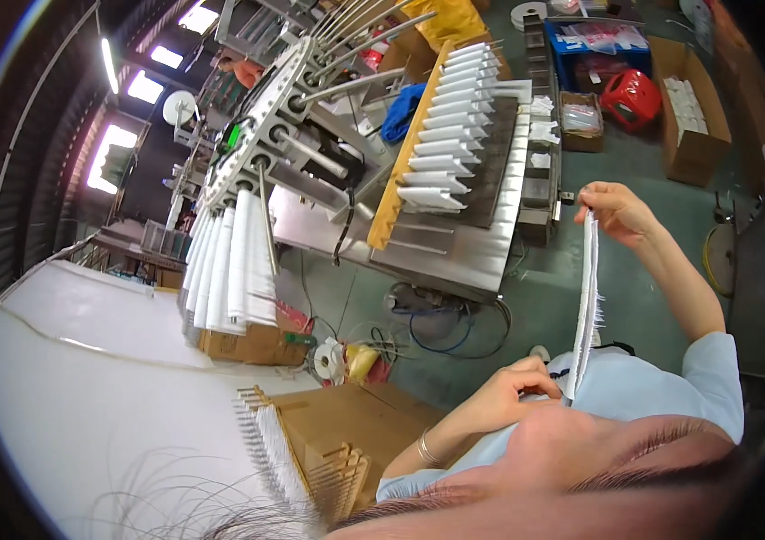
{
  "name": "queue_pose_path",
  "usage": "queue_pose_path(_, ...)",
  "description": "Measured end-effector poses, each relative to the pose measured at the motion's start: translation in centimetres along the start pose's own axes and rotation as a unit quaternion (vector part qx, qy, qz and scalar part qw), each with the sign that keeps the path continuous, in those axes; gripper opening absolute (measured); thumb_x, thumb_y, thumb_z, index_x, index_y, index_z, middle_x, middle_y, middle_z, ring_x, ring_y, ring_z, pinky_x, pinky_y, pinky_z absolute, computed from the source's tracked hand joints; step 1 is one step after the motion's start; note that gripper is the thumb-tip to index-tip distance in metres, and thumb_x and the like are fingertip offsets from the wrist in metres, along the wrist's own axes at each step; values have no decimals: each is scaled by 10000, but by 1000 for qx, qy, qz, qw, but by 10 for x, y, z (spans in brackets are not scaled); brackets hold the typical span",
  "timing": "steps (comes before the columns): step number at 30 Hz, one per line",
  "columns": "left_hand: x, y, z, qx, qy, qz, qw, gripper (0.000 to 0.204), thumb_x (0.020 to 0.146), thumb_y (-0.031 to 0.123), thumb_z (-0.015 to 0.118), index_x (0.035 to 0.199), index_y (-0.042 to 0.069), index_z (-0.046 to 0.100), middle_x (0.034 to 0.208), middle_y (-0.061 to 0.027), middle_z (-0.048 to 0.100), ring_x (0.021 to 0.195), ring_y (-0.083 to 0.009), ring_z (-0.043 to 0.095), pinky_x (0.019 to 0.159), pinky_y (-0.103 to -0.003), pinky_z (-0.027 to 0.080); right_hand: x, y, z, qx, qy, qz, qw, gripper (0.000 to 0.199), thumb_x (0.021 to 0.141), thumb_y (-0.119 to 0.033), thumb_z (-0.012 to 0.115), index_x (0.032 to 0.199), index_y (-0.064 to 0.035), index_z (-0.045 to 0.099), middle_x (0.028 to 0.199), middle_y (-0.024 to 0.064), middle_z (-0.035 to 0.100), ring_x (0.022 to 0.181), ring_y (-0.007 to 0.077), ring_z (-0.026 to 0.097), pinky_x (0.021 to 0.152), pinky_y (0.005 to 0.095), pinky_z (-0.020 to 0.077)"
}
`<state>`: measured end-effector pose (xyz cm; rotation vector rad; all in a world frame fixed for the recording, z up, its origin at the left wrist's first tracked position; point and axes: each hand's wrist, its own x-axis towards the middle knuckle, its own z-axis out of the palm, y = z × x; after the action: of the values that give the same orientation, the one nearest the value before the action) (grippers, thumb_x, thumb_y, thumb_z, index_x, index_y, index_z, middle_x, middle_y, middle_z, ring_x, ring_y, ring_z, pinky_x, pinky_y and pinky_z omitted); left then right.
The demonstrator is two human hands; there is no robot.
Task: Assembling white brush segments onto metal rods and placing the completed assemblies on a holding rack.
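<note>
1. Between your two hands, in front of your pale blue shirt [630, 382], is the white strip [585, 310], long and narrow, with a ragged edge on its right side.
2. Your right hand [618, 214] has its thumb and fingers clamped on the strip's top end, the arm bent and well out from your body.
3. Your left hand [513, 398] is at the strip's lower end, fingers curled close together; you cannot tell from this view whether they grip it. A bracelet [427, 448] circles that wrist.
4. Ahead of you, left of the strip and apart from it, is the metal table [477, 281]. On it, a row of white pieces [441, 142] lines a wooden bar [385, 216].
5. Just beyond the bar you have the machine [252, 142], with metal rods [366, 83] sticking out and white rolls [243, 256] hanging at its near side.
6. Near your left forearm, wooden sticks [342, 472] lie by a brown box [328, 416].
7. Past your right hand are a red basket [633, 101] and an open carton [705, 151] on the green floor [526, 333].
</note>
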<state>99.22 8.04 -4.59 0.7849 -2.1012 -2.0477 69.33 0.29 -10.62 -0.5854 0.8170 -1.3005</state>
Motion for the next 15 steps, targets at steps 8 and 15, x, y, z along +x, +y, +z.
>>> queue_pose_path(8,-7,13,23,16,56,88,994,101,764,47,621,841,-14,599,752,-56,540,704,-160,519,633,-274,424,-15,-23,-1,-49,0,-44,998,130,857,-174,586,863,-50,548,736,54,612,669,137,622,600,225,464)
queue_pose_path(15,-32,32,-16,210,329,80,917,39,796,10,609,834,3,606,763,-76,564,699,-160,542,621,-259,440,-35,-72,27,-131,2,-248,960,117,895,-167,525,852,-58,518,859,92,590,746,128,527,717,230,407)
